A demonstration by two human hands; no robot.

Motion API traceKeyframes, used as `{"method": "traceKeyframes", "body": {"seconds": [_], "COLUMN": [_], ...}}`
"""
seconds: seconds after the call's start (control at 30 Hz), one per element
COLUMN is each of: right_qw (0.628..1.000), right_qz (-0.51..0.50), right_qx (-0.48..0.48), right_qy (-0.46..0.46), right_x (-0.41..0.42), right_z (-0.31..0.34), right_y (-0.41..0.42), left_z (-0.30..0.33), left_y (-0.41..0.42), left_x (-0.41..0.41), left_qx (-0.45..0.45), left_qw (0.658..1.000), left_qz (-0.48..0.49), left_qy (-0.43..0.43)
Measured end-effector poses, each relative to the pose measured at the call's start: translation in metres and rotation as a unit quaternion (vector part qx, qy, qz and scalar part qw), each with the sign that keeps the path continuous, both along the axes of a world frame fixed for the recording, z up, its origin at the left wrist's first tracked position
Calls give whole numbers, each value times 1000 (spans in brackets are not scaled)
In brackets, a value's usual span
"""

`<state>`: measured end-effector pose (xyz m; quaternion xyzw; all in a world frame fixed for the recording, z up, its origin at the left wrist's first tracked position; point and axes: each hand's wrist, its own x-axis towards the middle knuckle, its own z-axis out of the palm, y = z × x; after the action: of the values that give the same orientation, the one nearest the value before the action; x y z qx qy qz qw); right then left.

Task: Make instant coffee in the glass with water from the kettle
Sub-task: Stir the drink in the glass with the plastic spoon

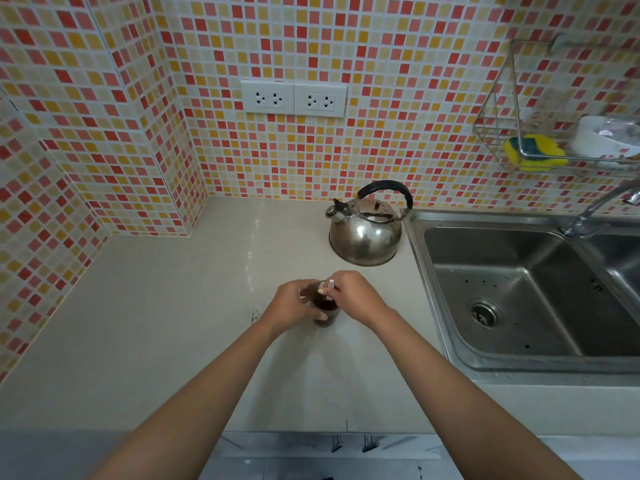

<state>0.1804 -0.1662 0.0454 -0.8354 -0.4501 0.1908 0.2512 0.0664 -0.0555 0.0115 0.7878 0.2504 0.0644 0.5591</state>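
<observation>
A small clear glass (325,311) with dark brown coffee in it stands on the pale counter (173,323), between my two hands. My left hand (294,304) wraps around the glass's left side. My right hand (356,294) pinches a thin white stirrer (330,285) that dips into the dark liquid. The steel kettle (365,233) with a black handle stands upright on the counter behind the glass, spout pointing left, apart from both hands.
A steel sink (512,296) with a tap (595,206) lies to the right. A wire rack (519,140) on the tiled wall holds a yellow sponge (535,152) and a white roll. Two socket plates (294,98) sit on the wall above the counter.
</observation>
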Motion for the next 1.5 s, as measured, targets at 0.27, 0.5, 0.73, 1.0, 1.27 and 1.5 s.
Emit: {"method": "traceKeyframes", "body": {"seconds": [0.27, 0.5, 0.73, 1.0, 1.27, 1.5], "right_qw": [998, 955, 888, 956, 999, 978], "right_qz": [-26, -214, -307, -149, -20, -93], "right_qx": [42, 109, 180, 180, 35, 116], "right_qy": [44, 175, 291, 176, 28, 143], "right_x": [6, 7, 20, 11, 9, 5], "right_z": [-5, -19, -7, 13, -4, -12], "right_y": [0, -9, -18, -9, -4, -9], "left_z": [-2, -7, -7, -3, 2, 1], "left_y": [1, 3, 3, 2, -1, 1], "left_x": [1, 4, 3, 2, 1, 1], "left_qx": [2, 1, 11, -4, 7, -3], "left_qw": [1000, 999, 999, 1000, 1000, 1000], "left_qz": [-4, 27, 23, 11, 1, -3], "left_qy": [2, 41, 20, 11, -1, 0]}}
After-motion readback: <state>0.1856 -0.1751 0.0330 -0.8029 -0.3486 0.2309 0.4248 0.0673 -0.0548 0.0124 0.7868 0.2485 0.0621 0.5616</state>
